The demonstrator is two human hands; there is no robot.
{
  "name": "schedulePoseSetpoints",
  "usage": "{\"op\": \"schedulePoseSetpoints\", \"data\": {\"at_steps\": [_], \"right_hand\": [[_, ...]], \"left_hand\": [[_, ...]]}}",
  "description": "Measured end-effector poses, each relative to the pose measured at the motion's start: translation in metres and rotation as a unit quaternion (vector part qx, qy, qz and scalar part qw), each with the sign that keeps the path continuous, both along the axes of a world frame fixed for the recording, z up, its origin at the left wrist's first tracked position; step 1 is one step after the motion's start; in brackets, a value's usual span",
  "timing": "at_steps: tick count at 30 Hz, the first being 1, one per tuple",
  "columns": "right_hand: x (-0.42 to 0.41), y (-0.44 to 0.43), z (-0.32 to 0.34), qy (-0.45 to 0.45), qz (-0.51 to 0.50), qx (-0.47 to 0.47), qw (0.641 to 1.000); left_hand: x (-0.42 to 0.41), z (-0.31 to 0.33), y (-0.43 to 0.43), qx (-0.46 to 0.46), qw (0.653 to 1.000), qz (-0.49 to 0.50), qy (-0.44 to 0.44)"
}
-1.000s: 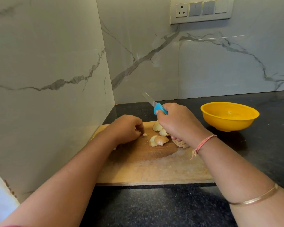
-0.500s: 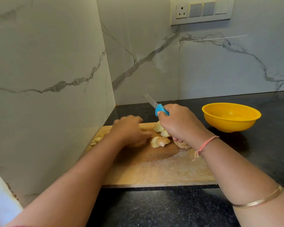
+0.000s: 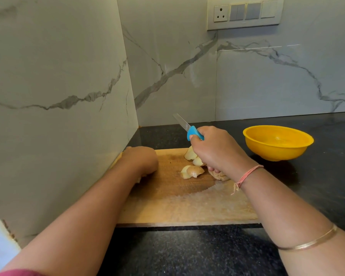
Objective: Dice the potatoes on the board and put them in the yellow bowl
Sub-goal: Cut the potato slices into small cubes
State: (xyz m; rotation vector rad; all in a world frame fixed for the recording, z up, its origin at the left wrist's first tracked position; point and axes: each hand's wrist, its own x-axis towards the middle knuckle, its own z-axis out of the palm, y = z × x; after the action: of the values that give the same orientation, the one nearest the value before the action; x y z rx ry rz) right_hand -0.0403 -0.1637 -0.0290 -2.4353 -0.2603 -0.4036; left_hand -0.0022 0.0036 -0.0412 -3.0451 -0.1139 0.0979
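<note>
A wooden cutting board (image 3: 177,206) lies on the black counter. Potato chunks (image 3: 192,171) sit at its far middle, more (image 3: 190,153) just behind them, and a skin-on piece (image 3: 220,175) shows under my right wrist. My right hand (image 3: 217,150) grips the blue-handled knife (image 3: 194,133), whose blade points up and away to the left, off the board. My left hand (image 3: 142,160) rests at the board's far left corner, knuckles up and fingers hidden beneath it; a pale potato bit (image 3: 138,180) peeks out beside it. The yellow bowl (image 3: 253,136) stands right of the board and looks empty.
Marble walls close in the corner on the left and behind. A switch panel (image 3: 244,13) is mounted high on the back wall. Black counter (image 3: 187,253) runs in front of the board and off to the right past the bowl.
My left hand reached right toward the chunks, then drew back to the board's far left corner. My right hand with the knife has stayed in place.
</note>
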Motion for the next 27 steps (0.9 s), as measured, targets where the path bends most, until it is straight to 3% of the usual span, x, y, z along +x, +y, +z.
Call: {"op": "schedulePoseSetpoints", "data": {"at_steps": [2,7,9,13,20,23,27], "right_hand": [[0.000,-0.001,0.000,-0.003,-0.002,0.005,1.000],[0.002,-0.002,0.001,-0.010,-0.004,0.008,1.000],[0.002,-0.003,0.001,-0.011,-0.008,0.010,1.000],[0.003,-0.004,0.001,-0.018,-0.011,0.015,1.000],[0.006,-0.013,0.004,-0.028,-0.011,0.052,0.998],[0.008,-0.014,0.003,-0.029,-0.016,0.055,0.998],[0.011,-0.016,0.001,-0.028,-0.030,0.063,0.997]], "left_hand": [[0.001,0.002,0.009,-0.029,0.999,0.004,-0.021],[-0.003,0.011,0.019,-0.217,0.970,-0.016,-0.113],[-0.004,0.013,0.020,-0.248,0.962,-0.039,-0.110],[-0.005,0.007,0.018,-0.215,0.973,-0.083,-0.016],[-0.009,0.006,0.025,-0.189,0.978,-0.075,-0.048],[-0.012,0.007,0.015,-0.206,0.969,-0.084,-0.111],[-0.007,0.007,-0.021,-0.223,0.952,-0.157,-0.137]]}}
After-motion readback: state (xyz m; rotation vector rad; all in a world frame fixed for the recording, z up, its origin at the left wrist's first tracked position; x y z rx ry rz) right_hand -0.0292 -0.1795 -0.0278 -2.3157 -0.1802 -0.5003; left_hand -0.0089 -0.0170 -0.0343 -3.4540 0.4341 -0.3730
